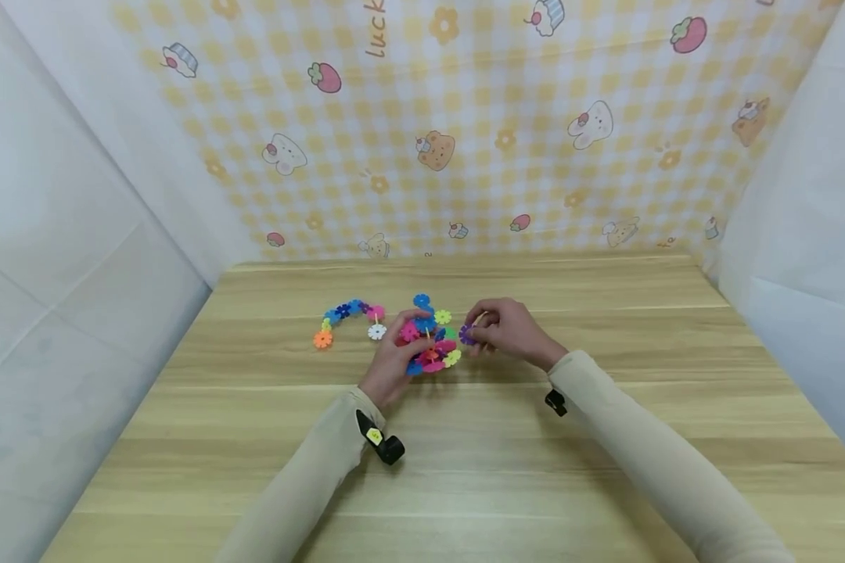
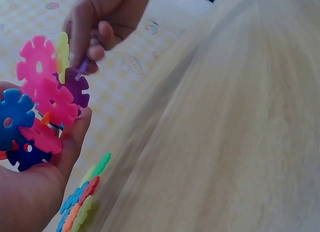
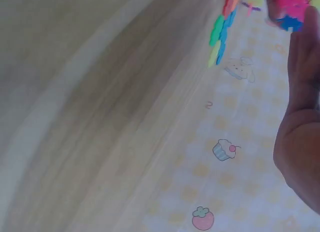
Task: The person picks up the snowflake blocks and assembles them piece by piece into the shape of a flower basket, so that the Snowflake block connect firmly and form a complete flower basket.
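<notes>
My left hand (image 1: 392, 363) grips a cluster of joined snowflake discs (image 2: 54, 99), notched plastic pieces in pink, blue, purple and yellow. Its thumb and fingers curl round the side of the cluster, which partly hides them. To the right of the cluster, my right hand (image 1: 510, 332) pinches a single purple snowflake disc (image 1: 467, 335) between thumb and fingertips. In the left wrist view this disc appears close to the cluster's purple and yellow pieces; whether they touch I cannot tell. The right wrist view shows the right hand (image 3: 302, 107) at the edge, its fingertips mostly cut off.
A curved chain of snowflake discs (image 1: 343, 311) lies on the wooden table (image 1: 465, 485), left of the hands, with a white disc (image 1: 376, 332) at one end. More joined discs (image 2: 80, 199) lie behind the held cluster. A patterned yellow check cloth (image 1: 507, 102) hangs at the back.
</notes>
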`<state>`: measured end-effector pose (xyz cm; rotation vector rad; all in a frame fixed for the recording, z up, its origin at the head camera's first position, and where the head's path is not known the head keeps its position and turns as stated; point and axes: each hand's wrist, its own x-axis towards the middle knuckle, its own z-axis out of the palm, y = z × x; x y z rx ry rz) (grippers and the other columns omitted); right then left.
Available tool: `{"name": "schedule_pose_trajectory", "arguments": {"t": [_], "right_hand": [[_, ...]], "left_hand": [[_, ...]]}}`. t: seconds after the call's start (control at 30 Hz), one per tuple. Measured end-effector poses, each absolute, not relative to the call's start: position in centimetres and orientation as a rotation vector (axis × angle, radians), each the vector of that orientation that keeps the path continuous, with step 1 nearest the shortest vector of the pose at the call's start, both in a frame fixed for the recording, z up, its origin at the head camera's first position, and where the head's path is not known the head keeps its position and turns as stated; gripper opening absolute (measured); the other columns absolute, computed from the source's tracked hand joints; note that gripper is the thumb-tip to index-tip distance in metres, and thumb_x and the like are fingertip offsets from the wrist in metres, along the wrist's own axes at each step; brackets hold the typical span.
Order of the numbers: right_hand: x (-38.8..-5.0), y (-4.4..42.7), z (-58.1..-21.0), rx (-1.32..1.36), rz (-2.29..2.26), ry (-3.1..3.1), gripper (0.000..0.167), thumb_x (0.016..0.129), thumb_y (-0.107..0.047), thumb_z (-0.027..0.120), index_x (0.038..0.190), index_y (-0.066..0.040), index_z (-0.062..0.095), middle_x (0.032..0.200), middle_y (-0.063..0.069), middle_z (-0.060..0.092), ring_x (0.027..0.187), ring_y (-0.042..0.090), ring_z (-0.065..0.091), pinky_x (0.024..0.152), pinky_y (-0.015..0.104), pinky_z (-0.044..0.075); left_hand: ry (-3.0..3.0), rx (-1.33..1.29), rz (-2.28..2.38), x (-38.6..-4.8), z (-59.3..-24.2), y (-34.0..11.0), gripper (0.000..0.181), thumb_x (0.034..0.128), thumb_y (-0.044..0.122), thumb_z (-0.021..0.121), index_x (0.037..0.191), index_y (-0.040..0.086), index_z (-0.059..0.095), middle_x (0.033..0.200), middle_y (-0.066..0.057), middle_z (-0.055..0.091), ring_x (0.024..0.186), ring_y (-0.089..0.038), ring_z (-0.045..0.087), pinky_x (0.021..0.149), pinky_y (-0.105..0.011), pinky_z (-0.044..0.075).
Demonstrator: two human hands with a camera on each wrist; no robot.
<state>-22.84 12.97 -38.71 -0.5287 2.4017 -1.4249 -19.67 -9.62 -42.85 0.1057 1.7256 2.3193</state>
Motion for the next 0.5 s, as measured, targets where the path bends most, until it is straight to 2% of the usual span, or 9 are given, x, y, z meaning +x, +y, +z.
{"name": "schedule_pose_trajectory", "arguments": {"t": [0.1, 0.17, 0.33, 0.5], "right_hand": [[-22.4, 13.1, -38.74, -0.479, -1.473, 2.364, 0.014, 0.098, -0.009, 0.059, 0.107, -0.002, 0.067, 0.089, 0.024, 0.075, 0.067, 0.04, 0.07, 0.048, 0.026, 0.046], [-22.25, 13.05, -38.92, -0.467, -1.485, 2.354, 0.014, 0.098, -0.009, 0.059, 0.106, -0.002, 0.067, 0.09, 0.026, 0.074, 0.058, 0.036, 0.066, 0.045, 0.023, 0.04], [-22.01, 12.73, -39.17, -0.47, -1.505, 2.366, 0.012, 0.098, -0.01, 0.061, 0.105, -0.002, 0.067, 0.089, 0.027, 0.074, 0.043, 0.018, 0.049, 0.043, 0.026, 0.041], [-21.69, 12.36, -38.98, -0.423, -1.499, 2.418, 0.01, 0.097, -0.011, 0.062, 0.103, -0.005, 0.067, 0.086, 0.019, 0.076, 0.042, 0.012, 0.039, 0.042, 0.023, 0.037]], "left_hand": [[1.759, 0.102, 2.308, -19.86, -43.0, -9.4, 0.041, 0.0987, -0.001, 0.054, 0.138, 0.009, 0.046, 0.114, -0.002, 0.059, 0.098, -0.011, 0.061, 0.081, -0.019, 0.056], [1.778, 0.103, 2.304, -19.92, -43.07, -9.27, 0.04, 0.0985, -0.003, 0.054, 0.136, 0.009, 0.048, 0.113, -0.002, 0.06, 0.099, -0.011, 0.062, 0.082, -0.019, 0.056], [1.842, 0.106, 2.28, -20.01, -43.06, -9.08, 0.038, 0.0971, -0.004, 0.056, 0.132, 0.012, 0.052, 0.111, -0.003, 0.06, 0.094, -0.013, 0.062, 0.081, -0.02, 0.056], [1.971, 0.125, 2.206, -19.97, -42.85, -8.97, 0.039, 0.0955, -0.001, 0.061, 0.131, 0.013, 0.055, 0.123, -0.006, 0.056, 0.096, -0.016, 0.061, 0.084, -0.023, 0.054]]}}
